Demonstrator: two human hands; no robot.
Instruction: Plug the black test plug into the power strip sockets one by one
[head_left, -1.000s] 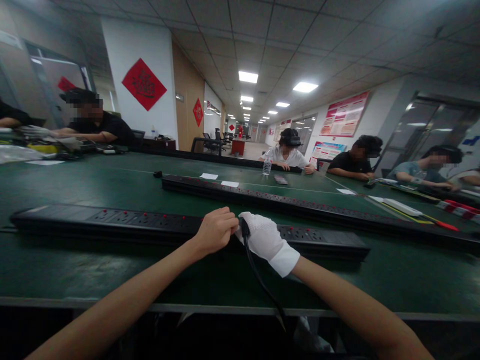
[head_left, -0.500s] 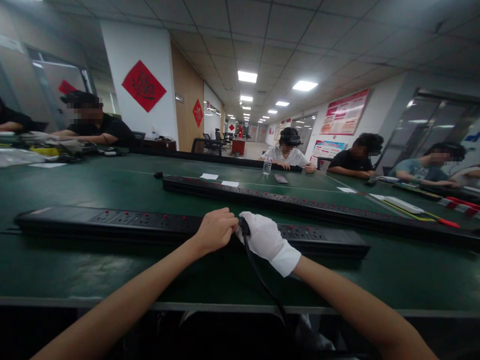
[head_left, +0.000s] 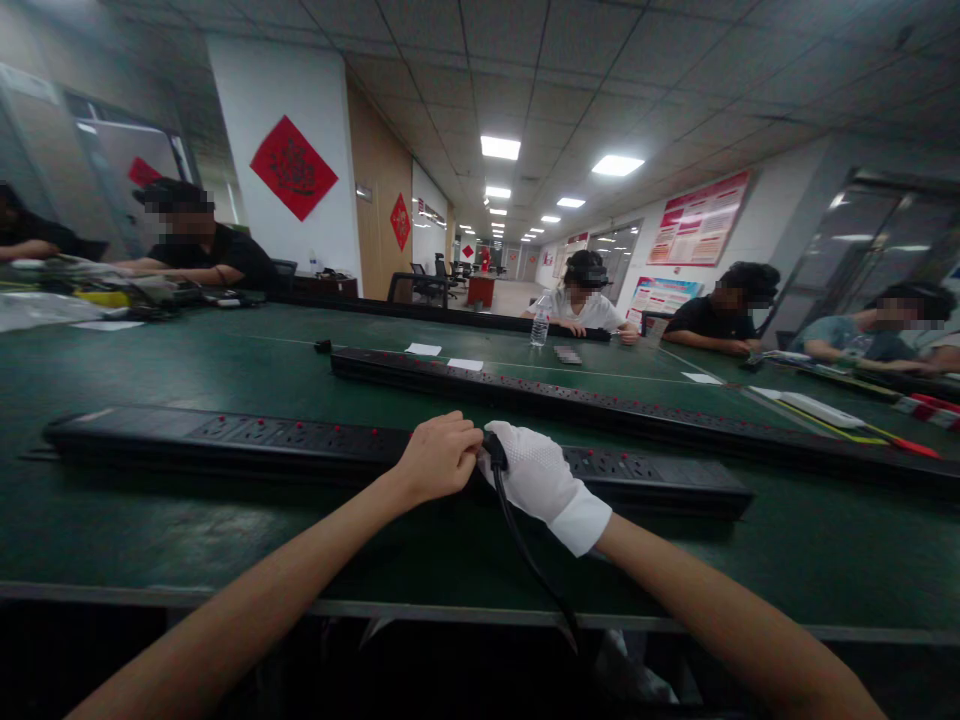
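Your right hand (head_left: 534, 478), in a white dotted glove (head_left: 581, 518), is closed around a black plug (head_left: 495, 452), its fingers wrapped behind and beside the plug's body. Your bare left hand (head_left: 442, 456) is curled nearly into a fist, its fingertips drawn together and meeting the right hand's fingers next to the plug; you hide what lies between those fingertips, so I cannot tell whether they have hold of anything. From the plug, a black power cord (head_left: 519, 540) curves down toward you and over the near edge of the green table (head_left: 187, 540).

Both your hands are in front of the middle of the nearer black power strip (head_left: 150, 430), covering part of its row of sockets and red buttons; whether they touch it is unclear. That strip lies lengthwise across the table before you. Beyond it, a second black power strip (head_left: 600, 405) lies at a slant, with two white paper slips (head_left: 465, 365) just behind it. Farther back stands a clear water bottle (head_left: 539, 326), near a person in a white shirt (head_left: 559, 305) seated opposite you.
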